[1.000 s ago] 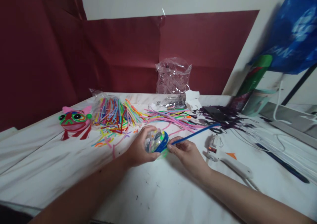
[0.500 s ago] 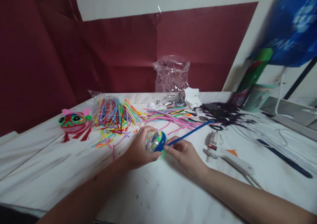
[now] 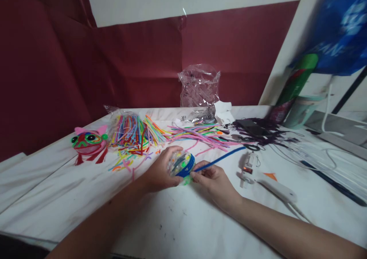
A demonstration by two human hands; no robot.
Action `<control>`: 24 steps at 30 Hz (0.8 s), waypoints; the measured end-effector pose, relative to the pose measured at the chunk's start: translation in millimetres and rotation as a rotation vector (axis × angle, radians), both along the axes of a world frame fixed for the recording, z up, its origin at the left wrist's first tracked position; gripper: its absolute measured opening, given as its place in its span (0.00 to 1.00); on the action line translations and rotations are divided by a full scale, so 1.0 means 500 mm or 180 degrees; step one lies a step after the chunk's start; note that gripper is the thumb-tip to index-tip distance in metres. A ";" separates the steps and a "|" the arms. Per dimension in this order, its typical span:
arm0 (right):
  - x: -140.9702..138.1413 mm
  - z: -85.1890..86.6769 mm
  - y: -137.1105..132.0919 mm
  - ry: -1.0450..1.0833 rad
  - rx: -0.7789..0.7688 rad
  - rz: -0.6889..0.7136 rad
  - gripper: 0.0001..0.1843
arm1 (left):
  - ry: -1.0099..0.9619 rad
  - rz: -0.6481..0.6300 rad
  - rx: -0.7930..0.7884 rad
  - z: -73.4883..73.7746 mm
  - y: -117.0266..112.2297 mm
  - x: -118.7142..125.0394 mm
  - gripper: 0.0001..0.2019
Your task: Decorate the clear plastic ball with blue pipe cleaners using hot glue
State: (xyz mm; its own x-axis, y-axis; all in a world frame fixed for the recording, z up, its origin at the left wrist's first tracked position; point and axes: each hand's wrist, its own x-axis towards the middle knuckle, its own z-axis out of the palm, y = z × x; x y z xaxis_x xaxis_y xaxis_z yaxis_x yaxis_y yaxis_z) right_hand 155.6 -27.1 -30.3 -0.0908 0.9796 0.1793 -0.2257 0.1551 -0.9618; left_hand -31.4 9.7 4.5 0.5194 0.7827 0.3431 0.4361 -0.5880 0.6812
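Observation:
Just above the table, my left hand [image 3: 164, 169] is closed around a clear plastic ball [image 3: 175, 160] with bright bits of colour in or on it. Blue pipe cleaner wraps one side of this ball, and some green shows at its underside. My right hand [image 3: 210, 178] pinches a blue pipe cleaner [image 3: 222, 157] close to the ball's right side. The free length of that stem points up and to the right. The pinching fingertips sit almost against the ball; whether they touch it I cannot tell.
A pink-and-green face craft [image 3: 89, 144] stands at the left. Beside it lies a plastic bag of pipe cleaners [image 3: 126, 129], with loose pink stems [image 3: 200, 135] behind my hands. To the right are a white glue gun [image 3: 249, 165], dark purple tassels [image 3: 266, 135] and black scissors [image 3: 252, 147].
The ball has tilted slightly in my left hand. The blue stem's free end has dropped a little, and the whole view has shifted slightly.

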 end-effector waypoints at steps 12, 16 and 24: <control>-0.008 -0.001 -0.007 -0.0161 0.0008 -0.0026 0.12 | -0.0163 0.0071 0.0063 0.000 -0.009 0.009 0.29; -0.008 -0.001 -0.009 -0.0057 -0.0044 0.0026 0.14 | -0.0215 0.0031 -0.0051 0.006 -0.011 0.009 0.30; 0.006 0.018 -0.009 -0.0210 0.0254 -0.0190 0.15 | -0.0726 -0.0151 -0.0650 -0.015 0.025 -0.022 0.34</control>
